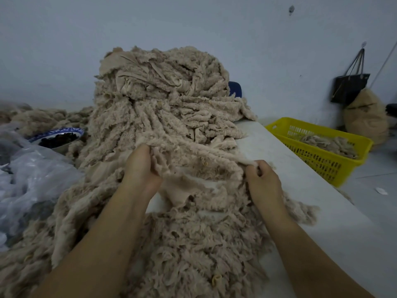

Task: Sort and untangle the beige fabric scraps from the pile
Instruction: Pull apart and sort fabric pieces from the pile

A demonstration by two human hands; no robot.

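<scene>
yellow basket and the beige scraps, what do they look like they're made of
The yellow basket looks like moulded plastic with a slight sheen: one even colour and slotted lattice walls. The beige scraps seem to be a fleece-like pile fabric, matte and fuzzy on one face, with a smoother backing showing where pieces fold over. The fibre itself cannot be told.

Light was dim, cool and bluish; source not in view. Shadows were soft, deepest in folds of the pile (163, 100). No glare, only a weak sheen on the plastic (32, 181) left of the pile. Wide-angle stretch widened the arms (96, 244) below the pile. Whole frame was slightly soft; the basket (322, 166) right of the pile was faintly smeared.
</scene>
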